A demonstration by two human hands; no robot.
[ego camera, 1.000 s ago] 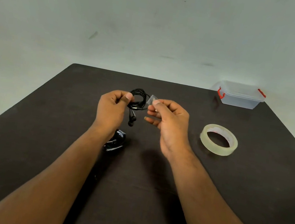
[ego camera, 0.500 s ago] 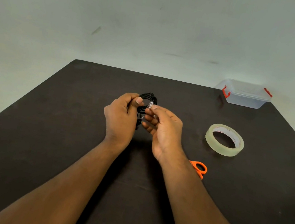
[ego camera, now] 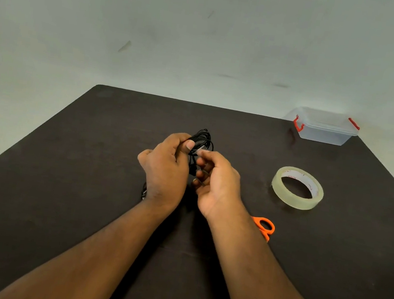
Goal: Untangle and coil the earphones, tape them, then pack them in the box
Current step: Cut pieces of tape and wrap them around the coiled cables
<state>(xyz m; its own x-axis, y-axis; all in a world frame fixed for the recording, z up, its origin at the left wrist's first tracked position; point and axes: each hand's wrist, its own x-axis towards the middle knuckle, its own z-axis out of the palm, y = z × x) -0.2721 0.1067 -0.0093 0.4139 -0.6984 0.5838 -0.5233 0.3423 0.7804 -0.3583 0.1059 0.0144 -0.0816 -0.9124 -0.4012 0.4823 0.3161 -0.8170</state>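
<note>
The black earphones (ego camera: 203,139) are wound into a coil held above the dark table (ego camera: 60,180). My left hand (ego camera: 165,167) grips the coil, thumb on top. My right hand (ego camera: 217,177) pinches a small piece of clear tape (ego camera: 200,151) against the coil's right side. The earbuds hang between my two hands, mostly hidden. A roll of clear tape (ego camera: 297,188) lies on the table to the right. The clear plastic box (ego camera: 325,127) with red latches stands at the far right corner, its lid on.
Orange-handled scissors (ego camera: 264,227) lie just right of my right wrist, partly hidden by it. A small dark object (ego camera: 144,191) peeks out beside my left wrist. A pale wall rises behind the table's far edge.
My hands have come together, bringing the piece of tape onto the coil. The view has shifted, so the scissors now show by my right wrist.
</note>
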